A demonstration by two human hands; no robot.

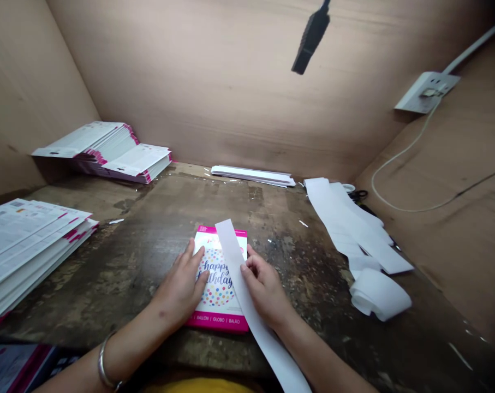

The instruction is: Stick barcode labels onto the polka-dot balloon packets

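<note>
A stack of pink-and-white balloon packets (216, 295), printed "happy birthday", lies on the worn table in front of me. My left hand (182, 284) rests along the left edge of the packets, its fingers spread over the top one. On the right side, my right hand (263, 284) pinches a long white paper strip (239, 273) between thumb and fingers. That strip slants across the top packet and runs down past the table's front edge. Part of the printed front is hidden under it.
Stacked flat packets stand at the back left (108, 150) and near left (30, 234). Folded white strips (253, 176) lie along the back wall. To the right are loose white strips (341, 224), a paper roll (380, 295) and black-handled scissors (359, 194). A dark connector (311, 41) hangs above.
</note>
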